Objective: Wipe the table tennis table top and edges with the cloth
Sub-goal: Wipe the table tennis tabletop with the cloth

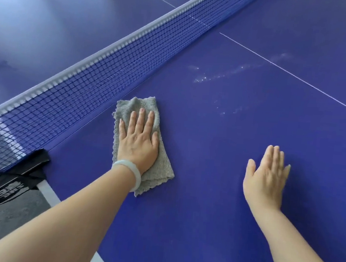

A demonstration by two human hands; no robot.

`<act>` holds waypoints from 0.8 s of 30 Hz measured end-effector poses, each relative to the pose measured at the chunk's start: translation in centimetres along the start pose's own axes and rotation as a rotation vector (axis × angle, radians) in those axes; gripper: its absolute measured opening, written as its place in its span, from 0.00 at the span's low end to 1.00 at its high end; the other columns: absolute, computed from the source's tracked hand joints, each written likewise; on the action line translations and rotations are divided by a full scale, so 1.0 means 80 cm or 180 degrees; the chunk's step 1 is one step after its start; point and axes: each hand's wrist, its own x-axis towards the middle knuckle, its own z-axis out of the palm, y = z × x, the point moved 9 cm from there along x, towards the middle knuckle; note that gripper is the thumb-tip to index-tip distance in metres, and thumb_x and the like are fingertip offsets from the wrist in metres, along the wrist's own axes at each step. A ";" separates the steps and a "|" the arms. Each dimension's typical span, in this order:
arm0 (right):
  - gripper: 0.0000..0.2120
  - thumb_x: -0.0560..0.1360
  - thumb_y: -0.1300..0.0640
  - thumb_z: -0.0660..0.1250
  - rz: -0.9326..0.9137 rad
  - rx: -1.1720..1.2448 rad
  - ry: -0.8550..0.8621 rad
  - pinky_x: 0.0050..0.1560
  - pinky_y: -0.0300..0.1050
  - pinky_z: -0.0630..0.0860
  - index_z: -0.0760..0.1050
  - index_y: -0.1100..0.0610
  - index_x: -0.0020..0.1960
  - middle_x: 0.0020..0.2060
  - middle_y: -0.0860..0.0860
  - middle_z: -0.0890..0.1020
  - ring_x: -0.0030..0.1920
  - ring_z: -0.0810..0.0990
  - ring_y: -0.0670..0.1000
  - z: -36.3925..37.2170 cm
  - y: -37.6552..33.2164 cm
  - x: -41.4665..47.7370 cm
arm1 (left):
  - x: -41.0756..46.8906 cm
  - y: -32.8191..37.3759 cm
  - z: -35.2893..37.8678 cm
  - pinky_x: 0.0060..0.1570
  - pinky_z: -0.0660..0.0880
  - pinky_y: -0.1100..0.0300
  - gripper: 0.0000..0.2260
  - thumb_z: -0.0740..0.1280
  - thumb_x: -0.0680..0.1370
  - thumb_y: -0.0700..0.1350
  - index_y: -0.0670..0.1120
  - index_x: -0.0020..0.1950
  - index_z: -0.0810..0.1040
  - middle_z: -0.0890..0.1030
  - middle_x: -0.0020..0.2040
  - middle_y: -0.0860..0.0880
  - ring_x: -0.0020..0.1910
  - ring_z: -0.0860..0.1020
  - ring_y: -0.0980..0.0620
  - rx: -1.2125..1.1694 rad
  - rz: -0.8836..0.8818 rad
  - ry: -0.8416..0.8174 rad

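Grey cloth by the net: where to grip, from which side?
Pinch the near-right corner of the cloth, coming from the right. It lies folded flat; the left hand presses its middle, and the net crowds its far-left side, so that free layered edge is likely easiest to lift.

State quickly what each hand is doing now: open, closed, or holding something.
Left hand: open, fingers straight, pressing flat on the grey cloth.
Right hand: open, holding nothing, palm down at the table top.

Blue table [200, 228] (pale smears [226, 74]) with grey cloth [162, 167] near the net [87, 93]
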 end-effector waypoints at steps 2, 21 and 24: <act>0.30 0.84 0.51 0.50 0.0093 -0.0137 0.0022 0.79 0.56 0.43 0.46 0.63 0.80 0.81 0.57 0.49 0.81 0.46 0.55 0.009 0.003 0.019 | -0.033 0.027 0.007 0.77 0.37 0.44 0.27 0.41 0.82 0.57 0.55 0.81 0.39 0.39 0.81 0.53 0.78 0.33 0.52 0.0002 0.0209 -0.0014; 0.30 0.83 0.44 0.47 0.0136 0.0138 0.0229 0.80 0.51 0.43 0.51 0.56 0.81 0.81 0.50 0.52 0.80 0.47 0.48 0.006 0.007 0.020 | 0.013 0.143 0.014 0.77 0.43 0.40 0.26 0.46 0.83 0.55 0.55 0.82 0.49 0.49 0.82 0.51 0.80 0.43 0.48 0.0049 0.1566 -0.0046; 0.31 0.82 0.42 0.42 0.0140 0.0446 0.0273 0.80 0.49 0.44 0.53 0.55 0.80 0.80 0.48 0.54 0.80 0.47 0.44 0.000 0.009 0.020 | -0.091 0.241 0.047 0.75 0.50 0.38 0.26 0.52 0.83 0.55 0.54 0.81 0.52 0.53 0.82 0.52 0.81 0.48 0.47 0.0068 0.3202 -0.0407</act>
